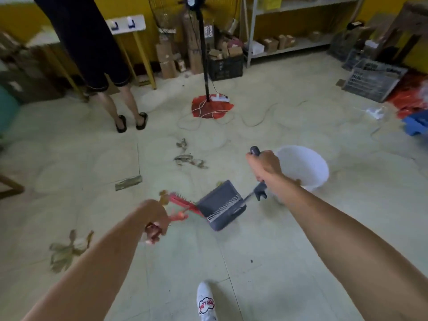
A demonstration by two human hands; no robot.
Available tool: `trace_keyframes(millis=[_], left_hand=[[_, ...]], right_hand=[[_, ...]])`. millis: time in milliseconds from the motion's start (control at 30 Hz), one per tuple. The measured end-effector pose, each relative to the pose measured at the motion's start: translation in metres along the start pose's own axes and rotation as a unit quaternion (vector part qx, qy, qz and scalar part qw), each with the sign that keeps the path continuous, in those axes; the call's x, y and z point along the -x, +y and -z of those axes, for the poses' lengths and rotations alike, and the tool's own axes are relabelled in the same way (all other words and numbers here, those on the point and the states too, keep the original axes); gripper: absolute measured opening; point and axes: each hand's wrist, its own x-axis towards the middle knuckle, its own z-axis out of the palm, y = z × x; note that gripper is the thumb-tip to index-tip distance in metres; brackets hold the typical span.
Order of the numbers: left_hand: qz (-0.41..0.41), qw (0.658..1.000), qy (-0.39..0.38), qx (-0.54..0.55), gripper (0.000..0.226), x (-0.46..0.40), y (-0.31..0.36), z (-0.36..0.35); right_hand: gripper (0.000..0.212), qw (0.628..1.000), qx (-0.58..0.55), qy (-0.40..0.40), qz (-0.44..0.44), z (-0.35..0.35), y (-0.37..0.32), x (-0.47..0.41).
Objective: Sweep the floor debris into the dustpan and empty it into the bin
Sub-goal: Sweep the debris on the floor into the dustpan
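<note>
My right hand (pixel 264 164) grips the top of the grey dustpan handle (pixel 254 150). The grey dustpan (pixel 221 205) is on the floor in the middle, its comb edge facing me. My left hand (pixel 156 218) is closed on the red broom handle. The red broom head (pixel 183 202) lies against the dustpan's left side, with a brown scrap at its tip. The white bin (pixel 305 167) stands just right of my right hand. Brown debris lies on the floor: torn scraps (pixel 188 158) ahead, a flat strip (pixel 128 183), and a crumpled clump (pixel 67 249) at the left.
A person in black shorts and sandals (pixel 108 89) stands at the back left. A fan stand (pixel 205 54) on a red base with loose cables is ahead. Boxes, a metal shelf (pixel 289 42) and crates (pixel 372 79) line the far wall. My white shoe (pixel 205 302) shows below.
</note>
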Motion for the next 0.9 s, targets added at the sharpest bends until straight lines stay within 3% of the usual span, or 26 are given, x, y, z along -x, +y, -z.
trace_keyframes(millis=[100,267,467,600,767,900], left_hand=[[-0.033,0.997,-0.014,0.068,0.034,-0.039,-0.046,-0.001],[-0.067,0.990,0.016,0.126,0.025,-0.083,-0.072,0.036],[-0.154,0.980,0.059,0.112,0.038,-0.116,-0.015,0.086],[-0.162,0.970,0.055,0.171,0.027,-0.152,0.047,0.110],[-0.180,0.982,0.057,0.012,0.036,-0.193,0.104,0.133],[-0.132,0.985,0.075,-0.085,0.035,-0.208,0.055,0.195]], right_hand=[[0.028,0.996,0.081,0.002,0.038,0.001,-0.017,-0.014],[0.025,0.991,0.123,0.011,0.042,0.016,-0.037,-0.055],[0.026,0.986,0.153,-0.061,0.026,-0.005,-0.047,-0.096],[0.016,0.981,0.133,-0.138,-0.021,-0.012,-0.047,-0.138],[0.022,0.975,0.142,-0.160,-0.059,-0.010,-0.043,-0.190],[0.027,0.968,0.162,-0.175,-0.081,-0.006,-0.033,-0.218]])
